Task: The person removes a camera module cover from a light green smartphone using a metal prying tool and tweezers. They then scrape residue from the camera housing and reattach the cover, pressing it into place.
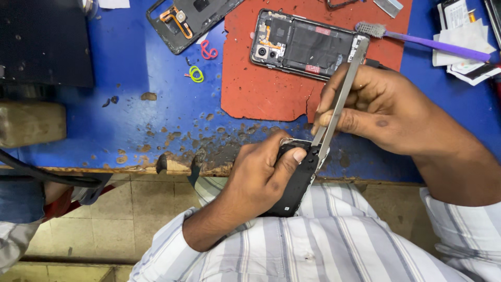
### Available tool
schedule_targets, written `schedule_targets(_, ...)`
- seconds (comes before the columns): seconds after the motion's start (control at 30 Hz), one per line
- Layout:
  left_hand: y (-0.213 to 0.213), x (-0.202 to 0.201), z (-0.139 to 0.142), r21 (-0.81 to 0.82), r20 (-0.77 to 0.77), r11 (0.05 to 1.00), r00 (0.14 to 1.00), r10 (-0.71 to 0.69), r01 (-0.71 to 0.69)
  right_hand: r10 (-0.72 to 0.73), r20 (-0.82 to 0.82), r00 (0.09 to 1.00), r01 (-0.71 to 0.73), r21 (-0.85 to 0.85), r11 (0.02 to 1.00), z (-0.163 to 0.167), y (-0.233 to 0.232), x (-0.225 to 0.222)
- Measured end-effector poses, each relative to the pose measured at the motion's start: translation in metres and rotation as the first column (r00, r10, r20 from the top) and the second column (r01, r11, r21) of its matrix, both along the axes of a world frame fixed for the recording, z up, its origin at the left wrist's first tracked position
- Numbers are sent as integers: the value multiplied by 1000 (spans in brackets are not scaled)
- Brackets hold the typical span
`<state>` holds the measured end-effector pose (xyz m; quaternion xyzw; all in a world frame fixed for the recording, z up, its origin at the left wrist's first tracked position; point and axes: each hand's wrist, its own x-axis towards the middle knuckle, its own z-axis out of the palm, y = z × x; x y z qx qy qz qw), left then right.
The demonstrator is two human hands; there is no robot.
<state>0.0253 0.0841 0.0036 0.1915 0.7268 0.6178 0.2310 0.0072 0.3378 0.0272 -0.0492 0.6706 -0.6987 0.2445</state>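
My left hand [261, 175] grips a black plastic phone part [295, 188] near the table's front edge, thumb pressed on its top. My right hand [376, 107] pinches long metal tweezers [344, 89], whose tips touch the upper right corner of the black part. Beyond my hands, an opened phone [302, 44] with its insides exposed lies on a red mat [261, 89]. Striped shirt sleeves cover both my forearms.
A phone back cover [190, 21] lies at the far edge on the worn blue table [130, 94]. Pink and green loops [201, 62] sit beside it. A purple brush [428, 44] and papers [464, 47] are at the right. A dark box [44, 44] stands at left.
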Motion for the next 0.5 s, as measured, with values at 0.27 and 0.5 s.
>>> schedule_targets(0.27, 0, 3, 0, -34, 23, 999, 1000, 19, -18, 44, 12, 999, -43, -67, 997, -12, 0, -2)
schedule_targets(0.5, 0, 4, -2, -68, 13, 998, 1000, 4, -3, 86, 46, 995, -82, -83, 993, -20, 3, -1)
